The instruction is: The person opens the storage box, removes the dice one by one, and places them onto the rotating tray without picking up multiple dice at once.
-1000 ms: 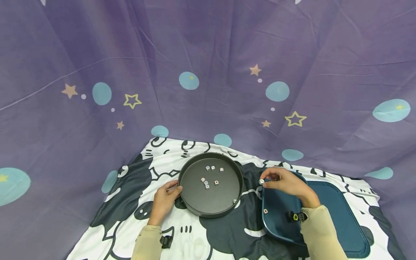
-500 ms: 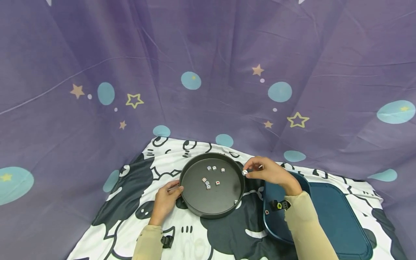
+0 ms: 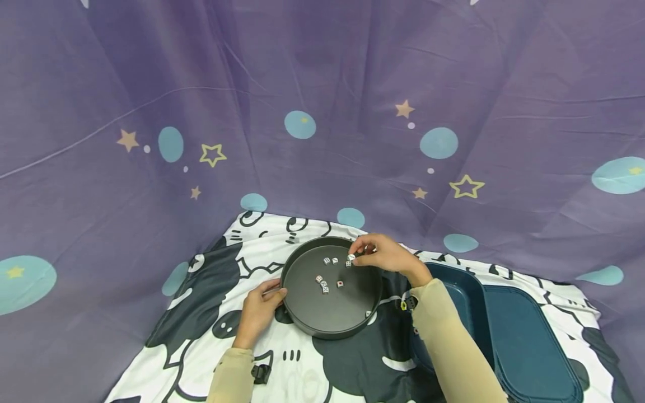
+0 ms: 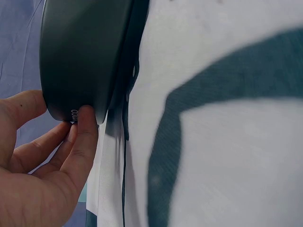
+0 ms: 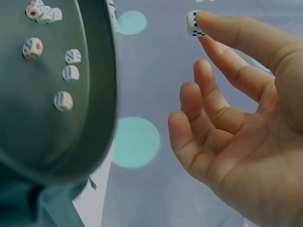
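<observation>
My left hand (image 3: 259,313) holds the left side of a dark round pan (image 3: 327,316). In the left wrist view the thumb is at the pan's edge and a fingertip presses its outer wall (image 4: 83,52). Over the pan's far right part, my right hand (image 3: 385,254) pinches a white die (image 5: 194,23) between thumb and index finger, the other fingers loosely bent. Several white dice lie on the pan's floor, among them a die with a red pip (image 5: 32,48) and one near the right wall (image 3: 368,313).
Right of the pan stands a blue rectangular tray (image 3: 476,296), partly covered by the right forearm. A flat blue lid-like piece (image 3: 534,341) lies beside it. A black-and-white patterned cloth (image 3: 297,364) lies beneath, and a purple curtain (image 3: 322,184) hangs behind.
My right hand has moved left from above the blue tray to over the pan, carrying the die. The left hand stays on the pan's side.
</observation>
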`<action>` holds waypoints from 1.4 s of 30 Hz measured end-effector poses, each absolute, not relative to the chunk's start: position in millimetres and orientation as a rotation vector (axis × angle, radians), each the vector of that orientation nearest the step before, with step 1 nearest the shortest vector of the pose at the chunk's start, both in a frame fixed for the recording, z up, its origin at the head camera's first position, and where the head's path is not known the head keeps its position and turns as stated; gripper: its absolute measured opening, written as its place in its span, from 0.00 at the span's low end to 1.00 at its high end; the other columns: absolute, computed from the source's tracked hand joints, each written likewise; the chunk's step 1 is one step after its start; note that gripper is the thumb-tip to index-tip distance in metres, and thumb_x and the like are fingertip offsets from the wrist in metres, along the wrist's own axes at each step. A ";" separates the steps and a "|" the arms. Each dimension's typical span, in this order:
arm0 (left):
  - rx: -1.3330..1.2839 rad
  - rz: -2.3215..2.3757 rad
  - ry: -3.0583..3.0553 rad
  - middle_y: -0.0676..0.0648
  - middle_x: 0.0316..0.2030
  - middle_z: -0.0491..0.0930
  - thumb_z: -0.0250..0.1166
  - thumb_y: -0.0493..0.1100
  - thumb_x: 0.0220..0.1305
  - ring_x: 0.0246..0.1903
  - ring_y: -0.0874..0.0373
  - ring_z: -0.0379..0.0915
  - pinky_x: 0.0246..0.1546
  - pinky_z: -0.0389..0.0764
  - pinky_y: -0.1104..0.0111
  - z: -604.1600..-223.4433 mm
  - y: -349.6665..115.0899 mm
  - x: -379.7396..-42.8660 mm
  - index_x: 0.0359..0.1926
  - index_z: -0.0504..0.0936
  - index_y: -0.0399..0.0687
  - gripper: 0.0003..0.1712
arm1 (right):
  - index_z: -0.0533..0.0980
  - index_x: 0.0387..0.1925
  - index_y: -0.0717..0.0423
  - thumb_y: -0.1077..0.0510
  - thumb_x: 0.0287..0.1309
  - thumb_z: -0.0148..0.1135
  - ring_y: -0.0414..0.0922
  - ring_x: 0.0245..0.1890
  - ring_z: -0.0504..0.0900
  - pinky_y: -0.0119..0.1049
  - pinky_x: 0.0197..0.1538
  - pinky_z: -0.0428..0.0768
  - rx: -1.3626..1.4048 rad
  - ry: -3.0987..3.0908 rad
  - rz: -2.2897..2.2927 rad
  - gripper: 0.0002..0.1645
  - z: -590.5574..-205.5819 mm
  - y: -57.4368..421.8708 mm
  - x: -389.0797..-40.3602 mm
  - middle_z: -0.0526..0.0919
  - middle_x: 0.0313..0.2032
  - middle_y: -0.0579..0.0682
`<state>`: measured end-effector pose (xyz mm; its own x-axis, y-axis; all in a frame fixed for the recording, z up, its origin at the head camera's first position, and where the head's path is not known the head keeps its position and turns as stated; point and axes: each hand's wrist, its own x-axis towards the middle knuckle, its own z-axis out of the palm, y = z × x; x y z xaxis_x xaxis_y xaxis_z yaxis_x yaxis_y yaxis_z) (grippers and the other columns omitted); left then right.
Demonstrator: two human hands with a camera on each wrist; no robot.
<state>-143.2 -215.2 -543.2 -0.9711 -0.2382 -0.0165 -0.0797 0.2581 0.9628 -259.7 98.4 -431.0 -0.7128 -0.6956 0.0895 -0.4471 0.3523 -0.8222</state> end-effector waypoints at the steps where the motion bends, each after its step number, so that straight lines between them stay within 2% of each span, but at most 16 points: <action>1: 0.303 -1.808 -2.387 0.36 0.49 0.84 0.68 0.38 0.67 0.48 0.47 0.83 0.42 0.86 0.69 -543.2 -215.5 -142.9 0.57 0.81 0.35 0.20 | 0.83 0.44 0.59 0.63 0.59 0.71 0.50 0.35 0.76 0.38 0.35 0.75 -1.025 2.329 -1.300 0.11 -433.2 94.0 -261.2 0.82 0.37 0.51; 6: 0.313 -1.796 -2.401 0.37 0.49 0.84 0.68 0.39 0.67 0.49 0.47 0.83 0.42 0.86 0.69 -543.2 -216.7 -141.5 0.58 0.81 0.36 0.20 | 0.83 0.45 0.60 0.64 0.59 0.71 0.47 0.33 0.75 0.35 0.34 0.75 -0.979 2.297 -1.321 0.12 -445.6 76.4 -267.3 0.81 0.35 0.48; 13: 0.296 -1.809 -2.391 0.37 0.51 0.83 0.68 0.40 0.67 0.50 0.47 0.82 0.44 0.86 0.69 -543.2 -216.5 -142.5 0.58 0.81 0.35 0.21 | 0.82 0.44 0.61 0.62 0.60 0.71 0.45 0.30 0.74 0.35 0.32 0.77 -0.910 2.285 -1.350 0.11 -457.1 60.1 -273.2 0.80 0.35 0.52; 18: 0.291 -1.812 -2.392 0.37 0.52 0.83 0.68 0.40 0.67 0.50 0.48 0.82 0.44 0.85 0.69 -543.4 -215.9 -142.9 0.58 0.80 0.36 0.21 | 0.83 0.41 0.59 0.63 0.58 0.71 0.43 0.28 0.74 0.34 0.31 0.77 -0.862 2.284 -1.381 0.09 -458.6 56.9 -273.2 0.80 0.33 0.51; 25: 0.288 -1.824 -2.380 0.37 0.51 0.83 0.68 0.39 0.67 0.50 0.47 0.82 0.44 0.85 0.69 -544.3 -217.3 -142.2 0.58 0.81 0.35 0.21 | 0.82 0.46 0.60 0.64 0.60 0.69 0.46 0.30 0.75 0.35 0.32 0.76 -0.848 2.312 -1.377 0.12 -456.9 61.3 -271.6 0.79 0.36 0.50; 31: 0.296 -1.834 -2.371 0.37 0.51 0.83 0.68 0.39 0.66 0.50 0.48 0.82 0.44 0.85 0.69 -545.4 -216.9 -142.9 0.57 0.81 0.35 0.20 | 0.83 0.45 0.55 0.61 0.62 0.68 0.51 0.36 0.77 0.39 0.36 0.77 -0.859 2.400 -1.370 0.09 -447.6 86.9 -262.6 0.80 0.38 0.51; 35: 0.300 -1.826 -2.377 0.37 0.51 0.83 0.68 0.39 0.66 0.50 0.47 0.82 0.43 0.86 0.69 -545.6 -216.6 -143.6 0.57 0.81 0.35 0.21 | 0.82 0.45 0.58 0.63 0.63 0.67 0.57 0.36 0.79 0.41 0.36 0.79 -0.870 2.475 -1.352 0.09 -438.1 115.7 -250.2 0.81 0.39 0.55; 42: 0.305 -1.819 -2.388 0.37 0.51 0.83 0.68 0.39 0.67 0.50 0.47 0.82 0.43 0.86 0.70 -546.0 -216.6 -144.1 0.57 0.81 0.36 0.20 | 0.81 0.45 0.58 0.62 0.65 0.66 0.56 0.36 0.80 0.38 0.39 0.83 -0.781 2.536 -1.321 0.08 -434.0 171.6 -222.1 0.81 0.38 0.54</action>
<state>-144.1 -216.6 -546.0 -0.9719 -0.2342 -0.0229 -0.0842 0.2556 0.9631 -222.1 171.6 -434.0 -0.8467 -0.5258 0.0818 -0.3683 0.4681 -0.8033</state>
